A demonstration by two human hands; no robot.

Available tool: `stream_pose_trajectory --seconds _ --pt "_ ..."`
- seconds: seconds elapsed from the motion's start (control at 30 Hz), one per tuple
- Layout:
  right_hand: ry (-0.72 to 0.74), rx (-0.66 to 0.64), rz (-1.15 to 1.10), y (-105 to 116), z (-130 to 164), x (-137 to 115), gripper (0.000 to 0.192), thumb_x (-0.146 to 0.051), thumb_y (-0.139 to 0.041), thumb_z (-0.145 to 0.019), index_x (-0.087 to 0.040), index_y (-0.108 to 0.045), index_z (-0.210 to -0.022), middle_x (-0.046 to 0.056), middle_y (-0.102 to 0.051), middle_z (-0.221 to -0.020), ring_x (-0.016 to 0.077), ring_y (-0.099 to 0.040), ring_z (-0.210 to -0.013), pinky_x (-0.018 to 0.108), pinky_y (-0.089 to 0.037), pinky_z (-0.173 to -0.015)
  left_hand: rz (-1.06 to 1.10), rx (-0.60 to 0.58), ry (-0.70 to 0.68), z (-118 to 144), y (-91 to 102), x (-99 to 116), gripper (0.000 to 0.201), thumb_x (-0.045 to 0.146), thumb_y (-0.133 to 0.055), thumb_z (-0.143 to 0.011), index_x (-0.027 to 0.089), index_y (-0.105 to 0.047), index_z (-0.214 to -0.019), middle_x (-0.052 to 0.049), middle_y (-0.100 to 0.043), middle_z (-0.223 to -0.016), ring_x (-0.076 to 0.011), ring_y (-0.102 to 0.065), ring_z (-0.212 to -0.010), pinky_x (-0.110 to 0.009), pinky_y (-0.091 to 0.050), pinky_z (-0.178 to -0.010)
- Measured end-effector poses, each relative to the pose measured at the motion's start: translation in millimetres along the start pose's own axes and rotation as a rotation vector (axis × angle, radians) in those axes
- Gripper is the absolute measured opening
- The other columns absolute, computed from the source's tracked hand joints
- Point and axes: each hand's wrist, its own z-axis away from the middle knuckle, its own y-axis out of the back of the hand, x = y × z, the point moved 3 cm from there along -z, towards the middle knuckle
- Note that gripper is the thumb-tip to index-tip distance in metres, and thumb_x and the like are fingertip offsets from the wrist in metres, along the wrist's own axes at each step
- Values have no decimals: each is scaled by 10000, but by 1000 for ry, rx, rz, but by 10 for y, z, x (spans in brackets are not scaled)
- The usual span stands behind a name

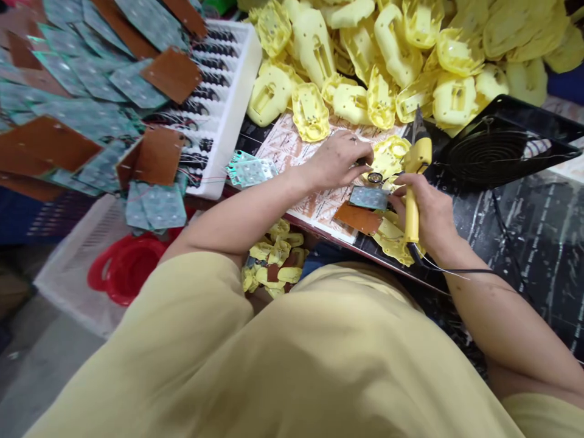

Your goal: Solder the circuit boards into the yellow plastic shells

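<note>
My right hand (431, 210) is wrapped round the handle of a yellow soldering gun (417, 157), whose dark tip points up and away. A black cord and a thin pale wire run from its lower end past my wrist. My left hand (340, 159) is closed over a yellow plastic shell half (389, 155), its fingertips pinched on something dark too small to name. A small round black speaker (375, 177) lies just below those fingertips. Nearer me are a grey-green circuit board (368, 198), a brown board (356, 218) and another yellow shell piece (395, 237).
Yellow shells (314, 42) are heaped at the back. A white foam tray (232, 109) of wired dark parts stands left, beside piled circuit boards (91, 115). A black tray (493, 152) with a coil is at right. Below left is a red basin (132, 267).
</note>
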Motion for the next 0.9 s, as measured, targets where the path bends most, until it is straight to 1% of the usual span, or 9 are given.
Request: stream_pose_trajectory --seconds 0.1,0.23,0.33,0.43,0.5,0.63,0.77,0.83,0.9 --pt "-21 32 10 74 11 -6 208 -405 -645 -1079 -293 -649 -1255 12 -798 -944 225 -766 -819 324 -589 -740 -29 -18 15 64 74 36 222 360 -727 -996 253 -830 -1161 -76 -823 -1107 -320 -711 -1206 -534 -472 -1205" --pt "65 88 64 128 -10 -59 161 -392 -611 -1108 -292 -655 -1225 26 -796 -951 226 -767 -823 335 -608 -746 3 -89 -81 5 53 208 389 315 -746 -978 279 -798 -1362 -97 -766 -1460 -366 -614 -1482 -569 -412 -1292" --pt "95 100 103 149 -16 -87 143 -375 -582 -1128 -299 -665 -1216 37 -796 -990 230 -767 -859 358 -627 -794 68 -184 -121 -127 -59 250 366 186 -770 -901 326 -833 -1233 -26 -739 -1522 -340 -578 -1545 -516 -416 -1303" --pt "106 85 104 168 -4 -92 142 -368 -596 -1125 -295 -679 -1214 43 -792 -984 235 -760 -865 368 -632 -807 67 -257 -121 -226 -115 224 285 169 -777 -867 300 -833 -1114 -25 -753 -1472 -339 -600 -1511 -501 -431 -1281" --pt "105 88 93 175 9 -83 144 -374 -611 -1118 -292 -680 -1213 43 -792 -985 234 -756 -857 364 -628 -804 36 -238 -110 -244 -76 233 307 163 -753 -869 280 -808 -1148 -51 -787 -1351 -333 -667 -1401 -503 -452 -1240" --pt "83 123 76 152 41 -60 153 -368 -623 -1105 -289 -666 -1228 30 -793 -963 221 -755 -818 336 -608 -769 -50 -93 -93 -139 79 398 359 103 -645 -888 269 -779 -1176 -45 -806 -1047 -299 -758 -1136 -495 -502 -1144" --pt "13 105 52 97 74 -35 155 -364 -616 -1092 -291 -659 -1221 7 -779 -880 218 -756 -770 315 -585 -711 3 29 -131 121 123 627 320 119 -570 -926 218 -785 -1140 -88 -825 -1108 -277 -785 -1063 -431 -580 -997" --pt "-17 94 56 80 90 -24 162 -387 -625 -1085 -299 -652 -1218 -3 -774 -860 218 -754 -749 310 -575 -688 132 50 -130 247 88 680 330 103 -551 -905 195 -794 -1109 -90 -841 -1130 -246 -798 -1055 -375 -605 -954" --pt "-28 98 75 72 105 -18 171 -405 -631 -1082 -304 -647 -1219 -6 -771 -854 220 -757 -746 310 -572 -678 302 25 -55 324 30 668 360 75 -543 -870 188 -803 -1092 -63 -858 -1098 -201 -813 -1010 -317 -623 -923"
